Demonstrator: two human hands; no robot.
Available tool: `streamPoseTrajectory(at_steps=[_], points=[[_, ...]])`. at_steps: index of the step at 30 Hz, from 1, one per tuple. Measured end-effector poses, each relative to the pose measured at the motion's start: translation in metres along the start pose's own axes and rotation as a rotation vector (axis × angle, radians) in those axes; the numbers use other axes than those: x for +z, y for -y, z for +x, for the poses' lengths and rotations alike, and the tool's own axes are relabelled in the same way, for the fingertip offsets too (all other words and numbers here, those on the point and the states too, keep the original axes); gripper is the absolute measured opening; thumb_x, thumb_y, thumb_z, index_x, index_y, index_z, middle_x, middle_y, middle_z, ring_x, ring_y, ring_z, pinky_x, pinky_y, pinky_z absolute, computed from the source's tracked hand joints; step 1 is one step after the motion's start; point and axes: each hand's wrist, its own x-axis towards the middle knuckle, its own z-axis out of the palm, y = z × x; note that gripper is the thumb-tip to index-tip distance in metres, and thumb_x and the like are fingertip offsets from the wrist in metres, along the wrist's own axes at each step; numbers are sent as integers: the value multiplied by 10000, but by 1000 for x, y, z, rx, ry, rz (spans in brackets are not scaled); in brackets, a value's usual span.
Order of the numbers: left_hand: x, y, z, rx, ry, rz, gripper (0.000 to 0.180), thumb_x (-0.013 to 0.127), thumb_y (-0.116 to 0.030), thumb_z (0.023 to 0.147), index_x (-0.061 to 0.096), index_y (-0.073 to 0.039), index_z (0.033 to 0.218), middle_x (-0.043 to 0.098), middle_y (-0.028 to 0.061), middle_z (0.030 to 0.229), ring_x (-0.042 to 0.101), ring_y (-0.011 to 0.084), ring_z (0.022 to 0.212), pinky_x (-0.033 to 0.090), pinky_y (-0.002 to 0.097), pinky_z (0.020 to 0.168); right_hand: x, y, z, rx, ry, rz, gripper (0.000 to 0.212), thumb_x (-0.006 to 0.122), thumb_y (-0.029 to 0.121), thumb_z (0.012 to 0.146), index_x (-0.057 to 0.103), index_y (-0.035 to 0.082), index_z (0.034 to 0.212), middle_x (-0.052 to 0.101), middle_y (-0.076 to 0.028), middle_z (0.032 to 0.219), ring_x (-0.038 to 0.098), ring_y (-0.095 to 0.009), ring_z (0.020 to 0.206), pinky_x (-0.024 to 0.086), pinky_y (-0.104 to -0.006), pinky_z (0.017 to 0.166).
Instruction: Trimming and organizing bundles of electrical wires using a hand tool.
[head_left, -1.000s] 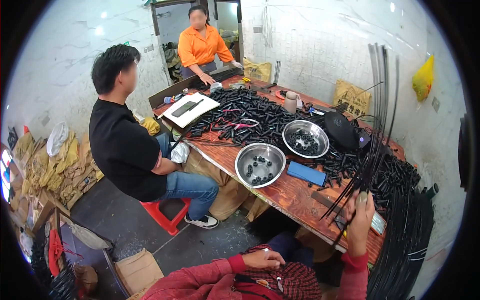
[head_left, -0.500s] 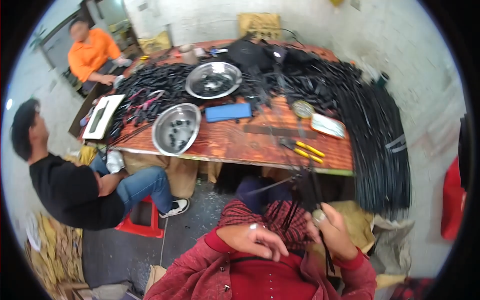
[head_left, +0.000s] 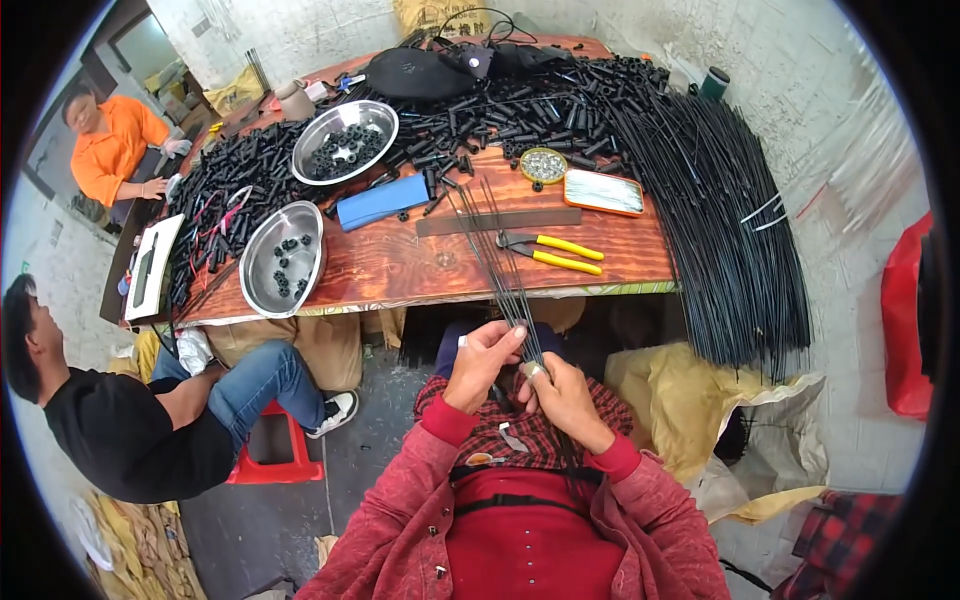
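Observation:
In front of my lap, a small bundle of thin black rods (head_left: 503, 275) slants up over the table's front edge. My right hand (head_left: 565, 398) is wrapped round its lower part, a pale band showing on one finger. Just to the left, my left hand (head_left: 485, 362) pinches the rods between thumb and fingers, also with a pale band on a finger. The rods' upper ends reach over a dark flat bar (head_left: 440, 225) lying on the table. Close to them on the right are yellow-handled pliers (head_left: 560, 255).
A large sheaf of black rods (head_left: 725, 220) hangs over the table's right end. Metal bowls (head_left: 262, 295) with small black parts, a blue block (head_left: 382, 203), a round tin (head_left: 543, 166) and a rectangular tin (head_left: 603, 192) stand among heaped black tubes (head_left: 520, 115). Two people sit at the left.
My left hand has moved up to the rods and closed on them; it was apart and loosely open before. My right hand has moved left with the bundle. The view has shifted.

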Motion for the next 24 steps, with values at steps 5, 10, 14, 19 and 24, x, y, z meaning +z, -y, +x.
streamPoseTrajectory(at_steps=[5,10,14,19,24], points=[[-4,8,5,-50,4,-97,277,664,-262,950,700,-34,1104,692,3,917,602,55,800,480,225,696,-1,-2,0,22,3,23,199,439,127,1003,550,-32,961,692,-121,735,656,-164,566,520,-294,531],[-10,5,8,-48,72,-73,258,599,-205,976,690,-30,1141,704,6,961,619,65,827,497,229,709,-2,-9,3,40,26,72,217,440,151,1015,555,-32,995,700,-120,761,662,-156,581,524,-285,540],[-13,3,11,-102,103,-100,299,595,-203,976,656,-18,1202,712,42,996,656,99,855,534,249,742,-7,-1,4,88,37,139,228,467,185,1014,571,-16,1004,710,-111,778,674,-147,607,524,-275,552],[-12,1,11,-143,128,-140,308,594,-209,982,644,-29,1227,706,41,1024,654,96,881,535,254,757,-11,-4,7,113,38,133,239,485,201,1012,586,-12,981,716,-112,789,685,-141,628,524,-270,558],[-10,4,12,-161,138,-155,296,622,-228,975,661,-48,1205,705,21,1007,643,82,891,529,250,750,-13,-5,7,119,45,135,226,506,191,1008,591,-14,960,720,-116,800,690,-142,634,524,-266,554]])
